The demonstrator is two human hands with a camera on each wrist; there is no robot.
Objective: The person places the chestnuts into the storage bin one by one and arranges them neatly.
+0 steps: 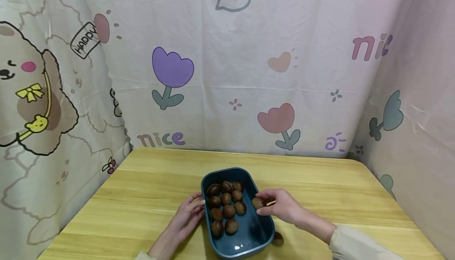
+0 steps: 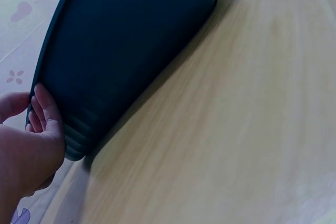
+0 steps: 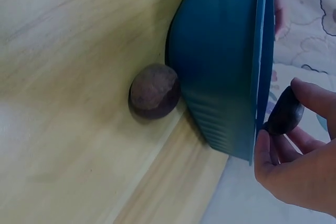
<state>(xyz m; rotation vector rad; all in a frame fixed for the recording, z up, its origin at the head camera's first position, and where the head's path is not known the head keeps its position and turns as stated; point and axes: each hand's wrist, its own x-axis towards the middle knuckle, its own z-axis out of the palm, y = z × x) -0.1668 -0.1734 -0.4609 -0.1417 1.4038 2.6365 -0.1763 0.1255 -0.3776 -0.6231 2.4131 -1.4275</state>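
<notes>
A dark blue rectangular container (image 1: 245, 241) stands on the table with several brown chestnuts (image 1: 228, 211) grouped toward its left and far sides. My left hand (image 1: 187, 217) holds the container's left rim, its fingers (image 2: 48, 109) bent against the outer wall. Over the right rim, my right hand (image 1: 281, 205) pinches one chestnut (image 3: 286, 113) between thumb and fingertips. Another chestnut (image 3: 154, 91) lies on the table, close against the outside of the container near its right front corner.
The light wood table (image 1: 149, 189) stretches out on both sides of the container. Behind it and at both sides hangs a white printed cloth (image 1: 227, 66) with flowers, hearts and a cartoon animal.
</notes>
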